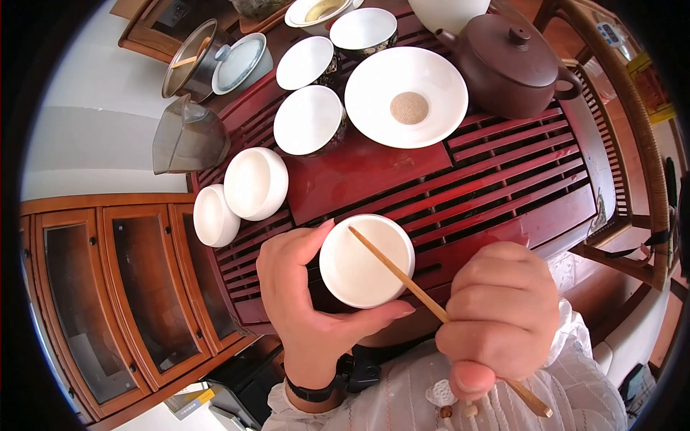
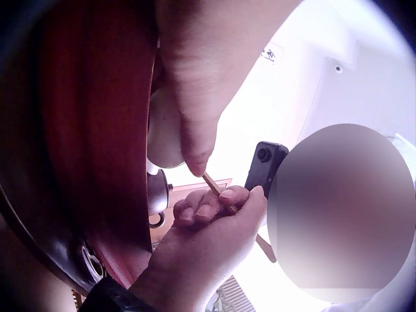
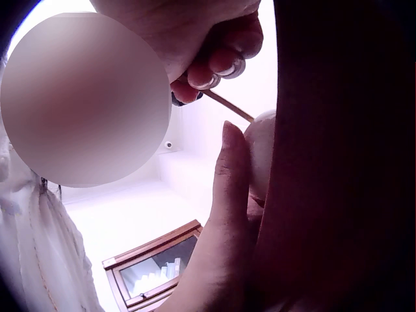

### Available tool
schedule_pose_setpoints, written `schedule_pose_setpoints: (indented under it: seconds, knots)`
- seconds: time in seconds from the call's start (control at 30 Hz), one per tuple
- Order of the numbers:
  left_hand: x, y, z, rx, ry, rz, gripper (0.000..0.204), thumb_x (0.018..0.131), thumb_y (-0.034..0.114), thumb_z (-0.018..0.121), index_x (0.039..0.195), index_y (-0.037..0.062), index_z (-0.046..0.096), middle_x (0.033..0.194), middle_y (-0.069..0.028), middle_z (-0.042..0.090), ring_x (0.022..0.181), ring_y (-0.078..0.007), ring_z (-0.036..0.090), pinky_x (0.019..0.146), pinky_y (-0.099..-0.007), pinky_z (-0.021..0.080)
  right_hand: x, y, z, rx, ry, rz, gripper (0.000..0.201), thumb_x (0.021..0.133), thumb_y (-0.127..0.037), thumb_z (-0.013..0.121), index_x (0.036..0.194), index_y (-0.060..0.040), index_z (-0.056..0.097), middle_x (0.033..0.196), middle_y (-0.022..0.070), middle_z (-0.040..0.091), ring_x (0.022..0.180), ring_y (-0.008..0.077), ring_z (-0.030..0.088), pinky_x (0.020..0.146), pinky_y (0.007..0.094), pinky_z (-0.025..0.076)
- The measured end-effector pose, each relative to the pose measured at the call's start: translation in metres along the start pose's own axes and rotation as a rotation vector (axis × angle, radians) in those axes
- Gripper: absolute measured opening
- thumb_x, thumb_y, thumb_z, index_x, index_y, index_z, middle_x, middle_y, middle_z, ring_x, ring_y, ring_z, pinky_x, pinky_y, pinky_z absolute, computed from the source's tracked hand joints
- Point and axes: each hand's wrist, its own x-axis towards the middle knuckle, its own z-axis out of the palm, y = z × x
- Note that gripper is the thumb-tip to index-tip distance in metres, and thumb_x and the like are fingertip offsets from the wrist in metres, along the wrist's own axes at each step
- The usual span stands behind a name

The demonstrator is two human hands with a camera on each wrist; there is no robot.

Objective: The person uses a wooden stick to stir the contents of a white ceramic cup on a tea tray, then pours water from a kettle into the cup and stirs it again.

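Note:
My left hand [image 1: 298, 302] holds a small white cup [image 1: 348, 269], its thumb and forefinger curved round the sides. The cup's opening faces the head camera, and no contents show inside. In a fist, my right hand [image 1: 499, 316] grips a slender wooden stick [image 1: 395, 269]. The thin tip of this stick reaches over the rim into the cup, while its wider end sticks out below the fist. From the left wrist view, the left thumb [image 2: 198, 140] lies against the cup [image 2: 166, 130]. The right wrist view shows the stick [image 3: 227, 104] slanting down to the cup.
A slatted dark red tea tray [image 1: 503, 165] lies beneath the hands. Two white cups [image 1: 255, 183] stand left, beside a glass pitcher [image 1: 190, 136]. Further back are a wide white bowl [image 1: 374, 93], several dark-patterned cups [image 1: 309, 118], a lidded bowl [image 1: 241, 65] and a brown teapot [image 1: 510, 65].

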Motion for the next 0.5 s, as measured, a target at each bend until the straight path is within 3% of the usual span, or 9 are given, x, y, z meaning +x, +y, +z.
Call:
schedule_pose_setpoints:
  seconds: [0.43, 0.5]
  knots:
    - [-0.0006, -0.0002, -0.0004, 0.011, -0.009, -0.009, 0.091, 0.043, 0.044, 0.095, 0.117, 0.0048, 0.058, 0.103, -0.0100, 0.060, 0.094, -0.0292, 0.057, 0.085, -0.0417, 0.043, -0.0035, 0.0025, -0.0027, 0.018, 0.055, -0.070, 0.043, 0.101, -0.037, 0.044, 0.073, -0.0064, 0.055, 0.059, 0.0003, 0.047, 0.045, 0.0161, 0.046, 0.041, 0.0280, 0.032]
    - [-0.0016, -0.0012, -0.0003, -0.020, -0.011, -0.025, 0.091, 0.043, 0.044, 0.095, 0.117, 0.0049, 0.058, 0.103, -0.0100, 0.060, 0.094, -0.0291, 0.057, 0.085, -0.0416, 0.043, -0.0025, 0.0011, -0.0016, -0.006, 0.003, -0.003, 0.043, 0.102, -0.037, 0.044, 0.073, -0.0061, 0.055, 0.058, 0.0003, 0.047, 0.044, 0.0161, 0.046, 0.040, 0.0280, 0.031]
